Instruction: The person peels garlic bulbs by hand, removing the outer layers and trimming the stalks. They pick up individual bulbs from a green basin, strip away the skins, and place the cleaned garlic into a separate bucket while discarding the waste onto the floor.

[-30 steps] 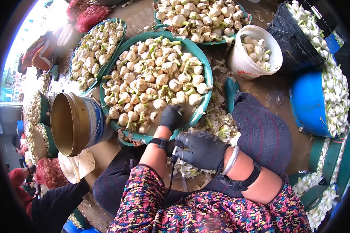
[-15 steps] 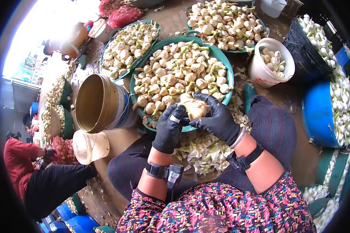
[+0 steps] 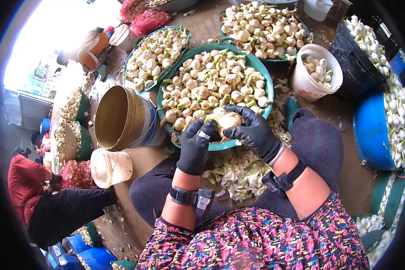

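Both hands wear black gloves and hold one garlic bulb [image 3: 229, 123] between them, over the near rim of a green basin [image 3: 269, 85] heaped with garlic bulbs. My left hand [image 3: 195, 146] is closed on the bulb's green stem end, with a light band round one finger. My right hand [image 3: 254, 135] grips the bulb's right side with thumb and fingers. Peeled skins [image 3: 238, 177] lie in a pile below the hands, between the knees.
Two more garlic-filled basins stand behind. An open bucket [image 3: 117, 119] and a white tub [image 3: 111, 168] are at left; a white bucket [image 3: 312, 78] and blue tub [image 3: 374, 130] at right. A person in red [image 3: 27, 180] sits far left.
The bulb has turned between my hands, and its green stem now shows at my left fingertips. The whole view has shifted slightly, moving the surroundings a little to the right.
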